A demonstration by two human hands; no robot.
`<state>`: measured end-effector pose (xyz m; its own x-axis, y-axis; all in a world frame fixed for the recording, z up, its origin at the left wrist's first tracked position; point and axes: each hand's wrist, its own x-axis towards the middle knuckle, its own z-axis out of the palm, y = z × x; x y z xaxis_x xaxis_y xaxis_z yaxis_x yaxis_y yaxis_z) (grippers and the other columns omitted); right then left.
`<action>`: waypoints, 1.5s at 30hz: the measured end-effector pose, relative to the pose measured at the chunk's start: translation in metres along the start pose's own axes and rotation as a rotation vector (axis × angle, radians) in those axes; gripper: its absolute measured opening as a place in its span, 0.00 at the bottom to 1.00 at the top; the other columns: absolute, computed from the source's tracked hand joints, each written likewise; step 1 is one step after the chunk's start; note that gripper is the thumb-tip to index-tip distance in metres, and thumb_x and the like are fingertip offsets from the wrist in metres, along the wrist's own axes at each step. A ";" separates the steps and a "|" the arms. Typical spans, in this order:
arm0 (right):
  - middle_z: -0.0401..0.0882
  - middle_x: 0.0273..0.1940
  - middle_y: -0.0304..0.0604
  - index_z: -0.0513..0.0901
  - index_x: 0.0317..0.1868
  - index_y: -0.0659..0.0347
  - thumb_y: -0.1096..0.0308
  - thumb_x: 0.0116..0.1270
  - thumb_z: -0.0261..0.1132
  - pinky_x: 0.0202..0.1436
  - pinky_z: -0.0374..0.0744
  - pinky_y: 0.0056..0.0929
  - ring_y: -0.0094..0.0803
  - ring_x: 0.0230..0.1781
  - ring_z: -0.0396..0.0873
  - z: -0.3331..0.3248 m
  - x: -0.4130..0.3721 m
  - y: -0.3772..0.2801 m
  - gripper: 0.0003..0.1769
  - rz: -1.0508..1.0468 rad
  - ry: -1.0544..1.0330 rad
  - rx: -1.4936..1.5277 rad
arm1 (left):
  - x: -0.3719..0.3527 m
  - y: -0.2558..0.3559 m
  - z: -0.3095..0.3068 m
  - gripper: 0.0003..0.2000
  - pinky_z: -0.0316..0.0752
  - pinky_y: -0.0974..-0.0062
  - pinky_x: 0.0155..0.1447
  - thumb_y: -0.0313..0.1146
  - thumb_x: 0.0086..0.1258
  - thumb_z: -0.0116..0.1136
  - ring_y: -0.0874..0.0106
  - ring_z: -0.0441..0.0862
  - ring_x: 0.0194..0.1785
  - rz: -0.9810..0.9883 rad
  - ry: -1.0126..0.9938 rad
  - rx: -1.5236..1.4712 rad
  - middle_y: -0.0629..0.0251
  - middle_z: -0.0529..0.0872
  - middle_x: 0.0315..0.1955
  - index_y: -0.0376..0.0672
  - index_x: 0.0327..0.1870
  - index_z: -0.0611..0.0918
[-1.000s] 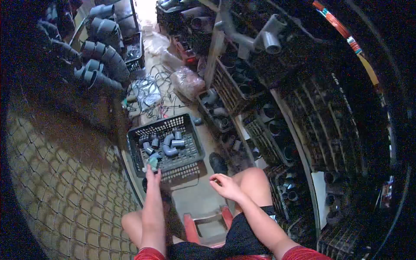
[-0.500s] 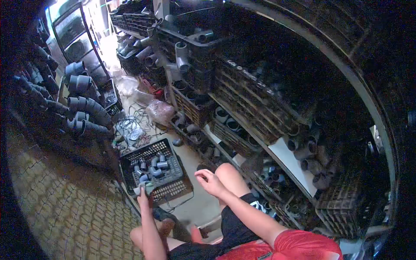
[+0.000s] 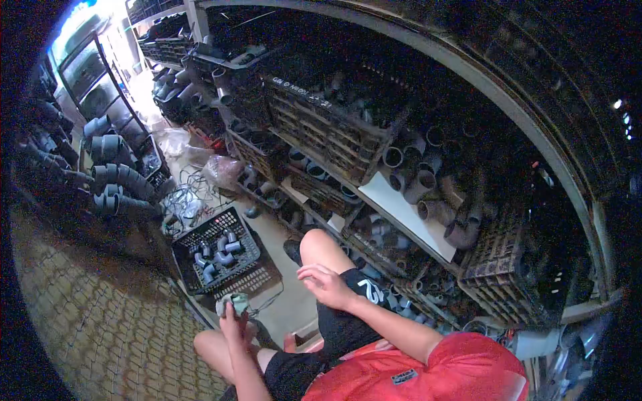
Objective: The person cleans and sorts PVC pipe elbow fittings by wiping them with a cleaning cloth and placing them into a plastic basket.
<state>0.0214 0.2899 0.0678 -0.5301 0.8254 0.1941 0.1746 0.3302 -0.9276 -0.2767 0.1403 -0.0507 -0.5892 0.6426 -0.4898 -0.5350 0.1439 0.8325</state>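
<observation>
A pale greenish cloth (image 3: 232,304) is in my left hand (image 3: 230,322), just below the near edge of a black plastic crate (image 3: 251,248). Inside the crate lie several grey pipe elbows (image 3: 223,254). My right hand (image 3: 322,282) is raised over my right thigh, its fingers bent and loosely together; whether anything is between them is too small to tell.
Shelves at the right hold crates (image 3: 491,260) and grey pipe fittings (image 3: 421,184). More fittings (image 3: 110,147) are stacked at the left. Clear plastic bags (image 3: 221,170) and tangled cords (image 3: 190,194) lie on the floor beyond the crate. Wire mesh (image 3: 87,307) fills the lower left.
The view has turned to the right, so the crate and shelves sit further left. My left hand has drawn back from the crate's edge, and the cloth in it shows more fully.
</observation>
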 end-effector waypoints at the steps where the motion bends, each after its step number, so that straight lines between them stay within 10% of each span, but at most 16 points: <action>1: 0.81 0.50 0.46 0.80 0.44 0.62 0.71 0.69 0.60 0.57 0.78 0.37 0.43 0.53 0.80 -0.009 -0.003 -0.004 0.07 0.019 0.018 -0.017 | 0.004 -0.006 -0.004 0.15 0.79 0.73 0.33 0.44 0.73 0.61 0.72 0.82 0.31 -0.018 0.009 -0.002 0.67 0.84 0.34 0.41 0.47 0.81; 15: 0.82 0.49 0.47 0.82 0.42 0.60 0.75 0.61 0.65 0.60 0.74 0.40 0.45 0.54 0.78 -0.134 -0.005 -0.070 0.08 -0.285 0.525 -0.662 | 0.002 -0.013 -0.002 0.15 0.74 0.74 0.25 0.46 0.71 0.62 0.74 0.78 0.26 0.021 0.103 0.039 0.68 0.83 0.30 0.44 0.48 0.81; 19: 0.73 0.60 0.49 0.81 0.43 0.60 0.69 0.59 0.68 0.64 0.68 0.47 0.51 0.61 0.71 -0.197 0.014 -0.062 0.12 -0.111 0.849 -1.068 | -0.003 -0.006 0.009 0.16 0.74 0.74 0.24 0.45 0.70 0.64 0.74 0.77 0.24 0.018 0.174 0.083 0.69 0.82 0.29 0.43 0.47 0.81; 26: 0.71 0.62 0.49 0.79 0.44 0.60 0.69 0.58 0.71 0.65 0.67 0.47 0.53 0.63 0.69 -0.222 0.022 -0.054 0.15 0.155 0.829 -1.159 | -0.013 -0.002 0.017 0.16 0.73 0.76 0.23 0.46 0.69 0.64 0.76 0.76 0.22 0.075 0.119 0.045 0.70 0.80 0.27 0.43 0.45 0.81; 31: 0.70 0.65 0.55 0.77 0.43 0.61 0.69 0.60 0.74 0.65 0.71 0.42 0.50 0.63 0.72 -0.203 0.004 -0.068 0.15 -0.315 0.847 -0.455 | 0.023 -0.032 -0.022 0.14 0.76 0.75 0.26 0.42 0.70 0.64 0.76 0.78 0.25 0.095 0.119 0.063 0.69 0.81 0.29 0.41 0.45 0.81; 35: 0.68 0.67 0.54 0.63 0.67 0.53 0.71 0.63 0.68 0.63 0.77 0.47 0.46 0.59 0.76 -0.134 0.004 -0.104 0.34 -0.076 0.446 1.013 | -0.017 0.003 0.021 0.13 0.79 0.74 0.34 0.36 0.70 0.64 0.75 0.81 0.32 0.159 0.039 0.055 0.67 0.83 0.36 0.38 0.48 0.81; 41: 0.70 0.64 0.53 0.65 0.67 0.54 0.70 0.56 0.60 0.57 0.81 0.46 0.46 0.52 0.80 -0.071 0.011 -0.095 0.35 0.255 0.110 1.449 | -0.148 0.079 0.119 0.18 0.75 0.74 0.54 0.28 0.66 0.64 0.74 0.81 0.47 0.237 -0.205 0.244 0.66 0.84 0.45 0.36 0.56 0.77; 45: 0.80 0.48 0.41 0.70 0.59 0.55 0.64 0.68 0.64 0.52 0.81 0.34 0.32 0.47 0.80 0.001 0.000 -0.086 0.21 0.643 0.111 1.268 | -0.183 0.098 0.155 0.29 0.76 0.63 0.59 0.21 0.55 0.67 0.52 0.81 0.54 0.897 -0.460 0.990 0.51 0.80 0.54 0.38 0.62 0.74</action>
<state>0.0053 0.2613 0.1468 -0.5679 0.7224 -0.3946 -0.5237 -0.6869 -0.5039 -0.1275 0.1530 0.1612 -0.1475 0.9536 0.2625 0.6644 -0.1011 0.7405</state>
